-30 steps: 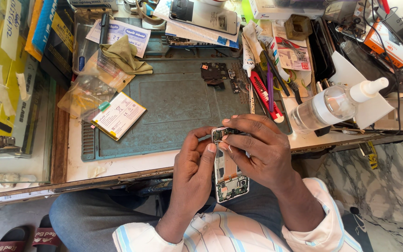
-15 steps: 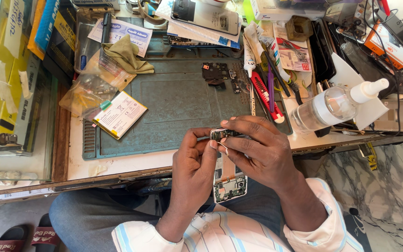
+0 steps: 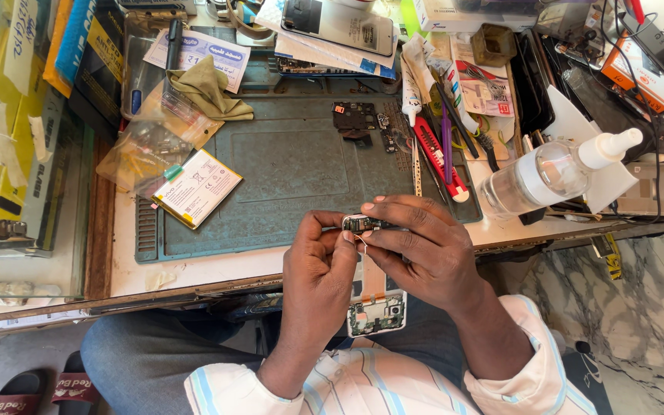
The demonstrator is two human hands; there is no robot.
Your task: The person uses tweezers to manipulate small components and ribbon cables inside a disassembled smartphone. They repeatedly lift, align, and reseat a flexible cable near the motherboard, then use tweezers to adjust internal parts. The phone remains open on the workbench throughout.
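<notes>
An opened phone frame [image 3: 376, 303] with its back off stands upright over my lap, its circuit parts showing at the lower end. My left hand [image 3: 318, 270] grips its left side, thumb and fingers up by the top edge. My right hand [image 3: 423, 253] wraps the right side and pinches at the top end of the phone [image 3: 363, 224], where a small dark part shows between the fingertips. Both hands hover just in front of the near edge of the green work mat [image 3: 293, 165].
On the mat lie a flat phone battery [image 3: 197, 187], small black circuit parts [image 3: 356, 117] and a red-handled tool [image 3: 439, 157]. A clear squeeze bottle [image 3: 555, 173] lies at right. An olive cloth [image 3: 207, 90], plastic bags, another phone [image 3: 338, 24] and boxes crowd the back.
The hands and phone have stayed in nearly the same place; the fingertips have shifted slightly at the phone's top end.
</notes>
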